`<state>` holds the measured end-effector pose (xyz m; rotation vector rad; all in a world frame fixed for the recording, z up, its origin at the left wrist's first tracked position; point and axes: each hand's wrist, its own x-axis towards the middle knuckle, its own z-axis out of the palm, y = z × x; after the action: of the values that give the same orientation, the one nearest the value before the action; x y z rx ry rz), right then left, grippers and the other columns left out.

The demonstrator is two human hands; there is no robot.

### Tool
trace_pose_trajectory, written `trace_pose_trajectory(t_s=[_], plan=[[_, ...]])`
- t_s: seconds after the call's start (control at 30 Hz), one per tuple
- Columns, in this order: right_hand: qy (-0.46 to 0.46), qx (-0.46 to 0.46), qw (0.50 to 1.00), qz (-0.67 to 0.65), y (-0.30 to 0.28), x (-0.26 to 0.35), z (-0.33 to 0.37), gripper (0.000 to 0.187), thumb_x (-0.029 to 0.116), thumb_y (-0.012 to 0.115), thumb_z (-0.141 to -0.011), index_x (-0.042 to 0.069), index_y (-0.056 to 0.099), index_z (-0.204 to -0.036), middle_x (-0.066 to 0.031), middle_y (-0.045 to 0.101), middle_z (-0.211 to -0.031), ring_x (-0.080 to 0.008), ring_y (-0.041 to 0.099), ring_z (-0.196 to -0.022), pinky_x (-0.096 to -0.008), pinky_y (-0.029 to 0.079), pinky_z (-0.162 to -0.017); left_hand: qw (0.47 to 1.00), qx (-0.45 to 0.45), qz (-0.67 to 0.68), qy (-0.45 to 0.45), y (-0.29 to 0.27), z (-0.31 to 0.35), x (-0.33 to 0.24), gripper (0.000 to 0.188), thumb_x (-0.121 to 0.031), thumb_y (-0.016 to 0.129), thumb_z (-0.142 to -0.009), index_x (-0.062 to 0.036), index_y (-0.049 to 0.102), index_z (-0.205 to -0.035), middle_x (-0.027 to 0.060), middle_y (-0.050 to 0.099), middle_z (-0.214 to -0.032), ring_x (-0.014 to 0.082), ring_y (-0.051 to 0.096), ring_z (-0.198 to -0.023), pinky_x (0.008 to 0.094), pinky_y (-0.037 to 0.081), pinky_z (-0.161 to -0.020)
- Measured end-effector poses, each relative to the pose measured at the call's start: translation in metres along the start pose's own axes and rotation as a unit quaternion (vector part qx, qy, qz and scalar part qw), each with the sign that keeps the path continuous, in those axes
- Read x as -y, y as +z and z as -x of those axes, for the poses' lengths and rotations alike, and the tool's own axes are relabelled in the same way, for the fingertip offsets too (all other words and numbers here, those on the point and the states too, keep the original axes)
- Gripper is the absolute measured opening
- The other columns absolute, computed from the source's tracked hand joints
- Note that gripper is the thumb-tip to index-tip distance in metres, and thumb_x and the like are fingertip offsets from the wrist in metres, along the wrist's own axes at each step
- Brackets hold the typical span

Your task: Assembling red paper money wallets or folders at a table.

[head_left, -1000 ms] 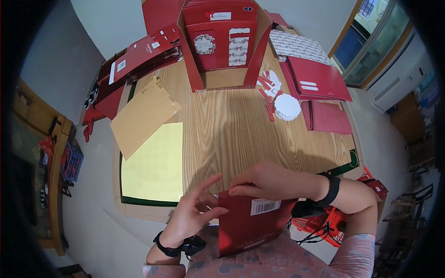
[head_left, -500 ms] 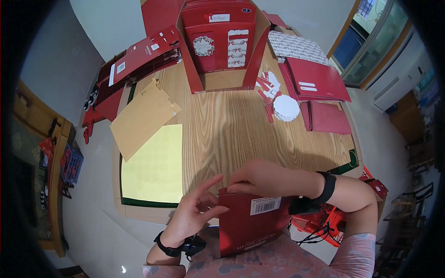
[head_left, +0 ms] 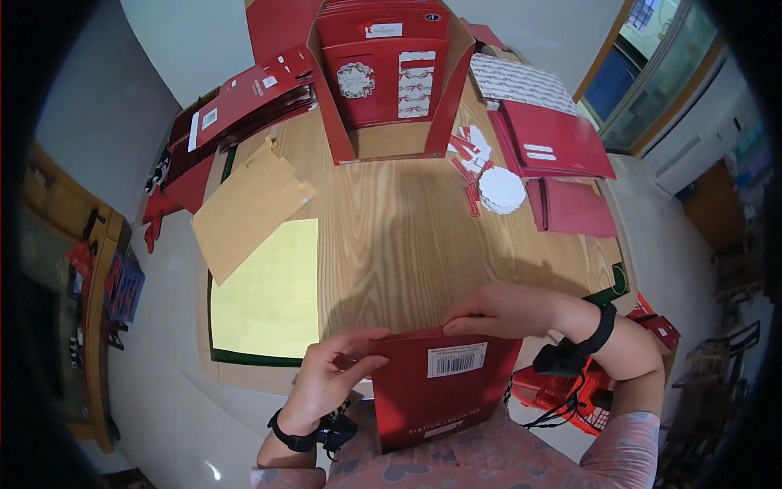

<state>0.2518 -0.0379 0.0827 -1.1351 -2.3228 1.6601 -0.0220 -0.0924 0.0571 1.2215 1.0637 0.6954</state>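
Note:
Upright at the table's near edge, a flat red card packet (head_left: pixel 444 395) leans towards my body. It bears a white barcode label (head_left: pixel 457 359) near its top. My left hand (head_left: pixel 330 376) pinches its upper left corner, thumb on the near face and fingers behind. Along the top edge, my right hand (head_left: pixel 509 310) is closed over the rim, its fingertips partly hidden. Dark straps with small devices sit on both wrists. Left of my hands lies a yellow sheet (head_left: pixel 273 306), partly under a brown cardboard piece (head_left: pixel 248 216).
A red display box (head_left: pixel 391 141) holding red packets stands at the table's far side. Red folders (head_left: pixel 562 134), white scalloped tags (head_left: pixel 502 191) and small red-white labels (head_left: pixel 472 196) lie right. More red packets (head_left: pixel 261 85) are stacked far left. A red crate (head_left: pixel 586 407) stands below right.
My right hand has slid right along the packet's top edge, away from the left corner. The packet now faces me more fully, and my left fingers have closed on its corner.

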Motion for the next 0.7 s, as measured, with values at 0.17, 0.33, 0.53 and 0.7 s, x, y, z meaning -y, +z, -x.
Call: trace_pose_trajectory(t_s=[0.17, 0.33, 0.53, 0.7], plan=[[0.025, 0.013, 0.999, 0.034, -0.002, 0.006, 0.000, 0.034, 0.031, 0.048, -0.097, 0.001, 0.064, -0.102, -0.0186, 0.064, -0.084, -0.0312, 0.061, -0.077, -0.0379, 0.046, -0.070, 1.000, -0.003, -0.023, 0.001, -0.001, 0.000, 0.004, 0.033, 0.004, 0.062, -0.086, -0.0017, 0.060, -0.118, 0.0077, 0.069, -0.093, 0.0114, 0.065, -0.084, 0.0251, 0.055, -0.073], [0.016, -0.004, 0.999, -0.037, -0.002, -0.016, 0.011, 0.034, 0.030, 0.052, -0.096, 0.000, 0.064, -0.104, -0.0170, 0.067, -0.088, -0.0269, 0.062, -0.079, -0.0361, 0.047, -0.072, 0.999, -0.030, 0.030, -0.006, -0.001, 0.002, 0.000, 0.038, 0.014, 0.063, -0.079, 0.0016, 0.060, -0.115, 0.0045, 0.067, -0.084, 0.0078, 0.062, -0.077, 0.0209, 0.051, -0.066], [0.058, -0.011, 0.996, -0.074, -0.003, -0.023, 0.017, 0.034, 0.030, 0.054, -0.095, 0.000, 0.065, -0.106, -0.0103, 0.067, -0.086, -0.0162, 0.059, -0.078, -0.0316, 0.047, -0.071, 0.998, -0.039, 0.034, -0.019, 0.003, 0.000, -0.003, 0.038, 0.014, 0.064, -0.077, 0.0016, 0.062, -0.113, -0.0006, 0.061, -0.075, 0.0053, 0.058, -0.071, 0.0182, 0.047, -0.064], [0.066, -0.015, 0.992, -0.108, -0.004, -0.031, 0.025, 0.030, 0.027, 0.057, -0.095, 0.000, 0.066, -0.105, -0.0015, 0.063, -0.079, -0.0067, 0.050, -0.075, -0.0262, 0.044, -0.068, 1.000, -0.008, 0.003, 0.021, -0.005, 0.003, 0.008, 0.033, 0.006, 0.063, -0.084, -0.0008, 0.061, -0.116, 0.0055, 0.069, -0.089, 0.0085, 0.063, -0.079, 0.0220, 0.052, -0.066]])
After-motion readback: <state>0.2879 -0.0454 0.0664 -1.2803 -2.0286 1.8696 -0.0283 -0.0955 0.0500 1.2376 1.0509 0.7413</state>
